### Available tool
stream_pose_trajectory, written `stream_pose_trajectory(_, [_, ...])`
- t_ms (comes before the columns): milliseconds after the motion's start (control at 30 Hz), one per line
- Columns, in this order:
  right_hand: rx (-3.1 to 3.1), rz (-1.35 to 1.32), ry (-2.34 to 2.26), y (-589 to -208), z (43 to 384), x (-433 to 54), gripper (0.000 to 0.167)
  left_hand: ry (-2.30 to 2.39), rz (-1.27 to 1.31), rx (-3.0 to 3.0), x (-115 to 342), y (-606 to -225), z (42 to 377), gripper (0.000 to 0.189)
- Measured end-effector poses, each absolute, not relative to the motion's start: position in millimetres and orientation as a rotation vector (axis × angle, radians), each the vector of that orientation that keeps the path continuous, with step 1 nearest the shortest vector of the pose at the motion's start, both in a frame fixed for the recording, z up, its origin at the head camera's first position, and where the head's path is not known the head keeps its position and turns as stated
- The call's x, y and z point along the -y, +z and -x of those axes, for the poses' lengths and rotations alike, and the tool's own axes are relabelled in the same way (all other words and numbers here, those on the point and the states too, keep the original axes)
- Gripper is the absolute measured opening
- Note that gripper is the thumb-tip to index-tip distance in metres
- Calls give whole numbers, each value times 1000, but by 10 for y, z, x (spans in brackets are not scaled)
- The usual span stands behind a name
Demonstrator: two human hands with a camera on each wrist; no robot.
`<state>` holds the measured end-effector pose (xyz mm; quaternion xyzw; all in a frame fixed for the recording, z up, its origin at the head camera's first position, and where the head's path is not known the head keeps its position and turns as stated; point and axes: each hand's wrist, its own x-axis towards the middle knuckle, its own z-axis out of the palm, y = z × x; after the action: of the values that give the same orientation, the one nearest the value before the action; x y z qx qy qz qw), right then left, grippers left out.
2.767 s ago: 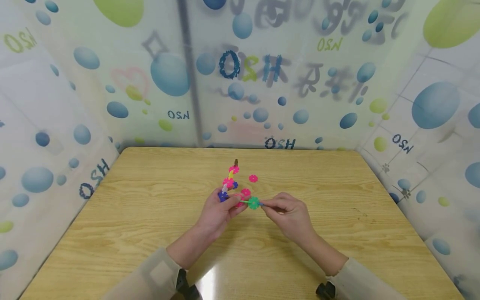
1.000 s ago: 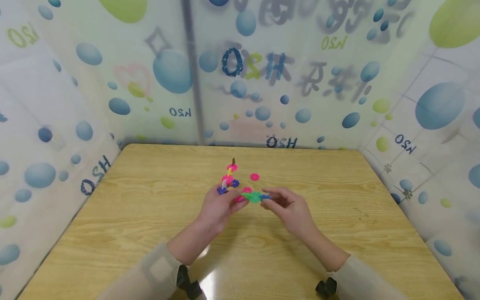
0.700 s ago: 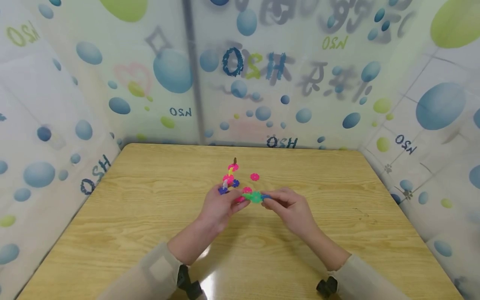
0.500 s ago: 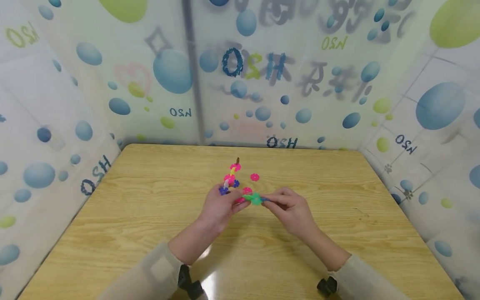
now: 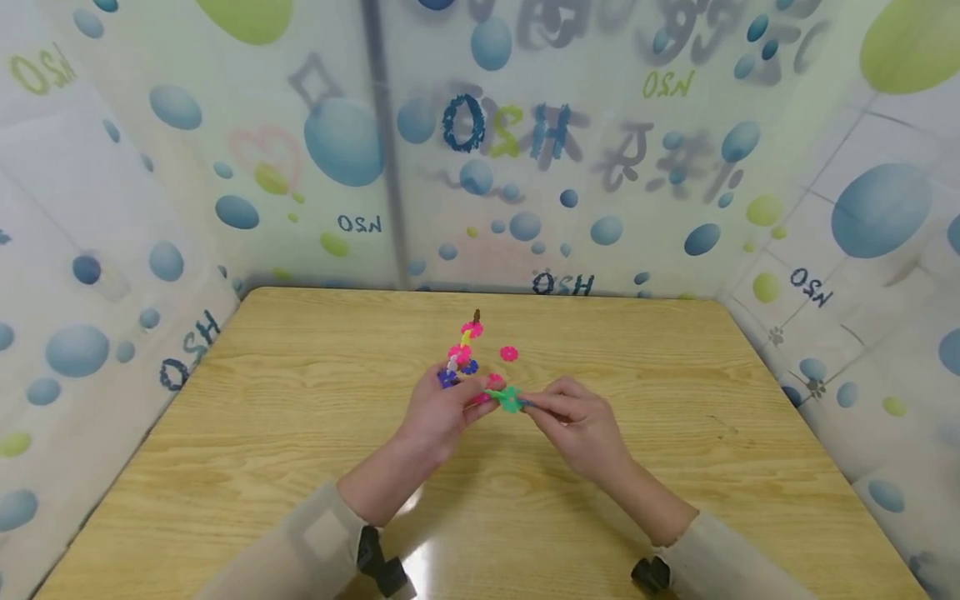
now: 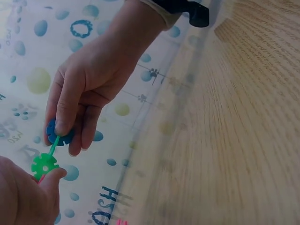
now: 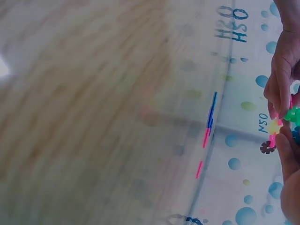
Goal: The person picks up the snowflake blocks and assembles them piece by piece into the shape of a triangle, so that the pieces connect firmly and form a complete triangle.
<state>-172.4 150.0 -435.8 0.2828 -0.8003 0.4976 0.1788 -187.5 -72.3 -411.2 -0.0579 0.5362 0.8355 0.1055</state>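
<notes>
Interlocking plastic snowflake discs are joined in a chain (image 5: 460,354) with brown, pink, yellow, white and dark blue pieces. My left hand (image 5: 435,412) grips this chain near its lower end, where a green disc (image 5: 511,399) sticks out to the right. My right hand (image 5: 581,421) pinches a blue disc (image 6: 60,133) between thumb and fingers. In the left wrist view, that blue disc meets a thin green disc (image 6: 54,146) seen edge-on, above a flat green disc (image 6: 45,165). Fingers hide part of the chain; how firmly the blue disc is joined I cannot tell.
A loose pink disc (image 5: 509,353) lies on the wooden table (image 5: 300,375) beyond my hands. Closer in are a dark blue disc (image 5: 470,367) and another pink disc (image 5: 494,382). A patterned wall covering (image 5: 465,208) stands behind the table and at both sides.
The blue disc has turned from flat to nearly edge-on in my right fingers. The chain's brown tip has swung slightly right and away. Both hands keep their hold.
</notes>
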Motion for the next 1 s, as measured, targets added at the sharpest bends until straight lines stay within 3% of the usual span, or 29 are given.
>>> stream_pose_trajectory(433, [2186,-830,1278,-4354,1709,-1461,28,2486,65,-1647,754,-4149,1851,36])
stream_pose_trajectory(867, [2416,-803,1325,-4304,1656,-1493,27,2464,56,-1459,938,-4215,1914,33])
stream_pose_trajectory(1000, [2490,-758,1422,-4301,1649,-1530,27,2477,44,-1378,1012,-4209,1891,45])
